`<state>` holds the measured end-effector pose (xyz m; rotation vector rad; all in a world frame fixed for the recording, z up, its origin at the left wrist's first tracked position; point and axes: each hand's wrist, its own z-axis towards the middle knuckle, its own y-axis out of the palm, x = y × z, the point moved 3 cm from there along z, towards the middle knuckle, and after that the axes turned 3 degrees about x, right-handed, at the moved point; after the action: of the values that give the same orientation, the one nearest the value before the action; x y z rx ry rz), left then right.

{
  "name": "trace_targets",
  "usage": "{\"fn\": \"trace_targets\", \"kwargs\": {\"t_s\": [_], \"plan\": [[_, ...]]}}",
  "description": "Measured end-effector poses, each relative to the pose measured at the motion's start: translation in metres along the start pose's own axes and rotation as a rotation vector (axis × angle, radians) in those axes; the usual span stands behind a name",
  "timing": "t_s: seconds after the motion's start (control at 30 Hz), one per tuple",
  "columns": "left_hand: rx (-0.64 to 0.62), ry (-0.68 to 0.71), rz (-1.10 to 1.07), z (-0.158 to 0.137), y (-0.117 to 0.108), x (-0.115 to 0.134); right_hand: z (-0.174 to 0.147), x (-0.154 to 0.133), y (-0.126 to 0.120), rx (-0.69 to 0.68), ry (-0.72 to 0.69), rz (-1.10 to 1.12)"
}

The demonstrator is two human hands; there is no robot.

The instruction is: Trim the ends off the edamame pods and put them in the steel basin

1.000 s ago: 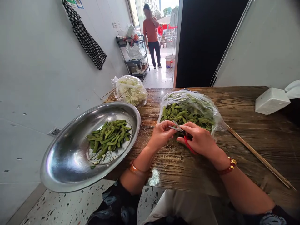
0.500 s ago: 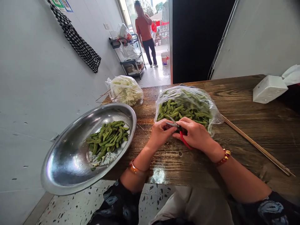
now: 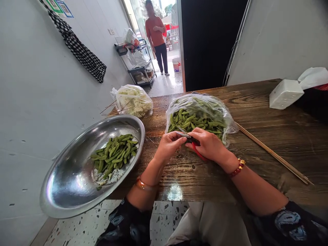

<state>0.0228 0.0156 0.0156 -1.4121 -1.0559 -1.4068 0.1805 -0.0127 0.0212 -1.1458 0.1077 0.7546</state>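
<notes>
A wood-grained table is filling the foreground, where the right hand is gripping light, rigid-looking scissors, best held by their red handles. Beside their parted blades, the left hand is pinching; I cannot tell what. Behind, a plastic bag is holding green pods, probably firm, slightly slippery, easiest gripped mid-length. Leftward, a metal bowl is holding more; beyond, a person is standing near a cart.

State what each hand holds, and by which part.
The right hand holds the red-handled metal scissors by the handles. The left hand is curled close to the blades; whether it holds anything cannot be told.
</notes>
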Motion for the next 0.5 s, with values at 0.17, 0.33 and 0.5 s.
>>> {"fn": "trace_targets", "kwargs": {"t_s": [0.17, 0.33, 0.5], "plan": [[-0.006, 0.003, 0.013, 0.003, -0.001, -0.003, 0.0, 0.003, 0.001, -0.031, 0.01, -0.026], [0.082, 0.071, -0.022, 0.006, -0.004, -0.002, 0.001, 0.002, -0.005, -0.001, 0.04, -0.019], [0.062, -0.008, -0.078, 0.005, -0.006, -0.003, 0.002, 0.006, -0.019, 0.133, 0.04, 0.026]]}}
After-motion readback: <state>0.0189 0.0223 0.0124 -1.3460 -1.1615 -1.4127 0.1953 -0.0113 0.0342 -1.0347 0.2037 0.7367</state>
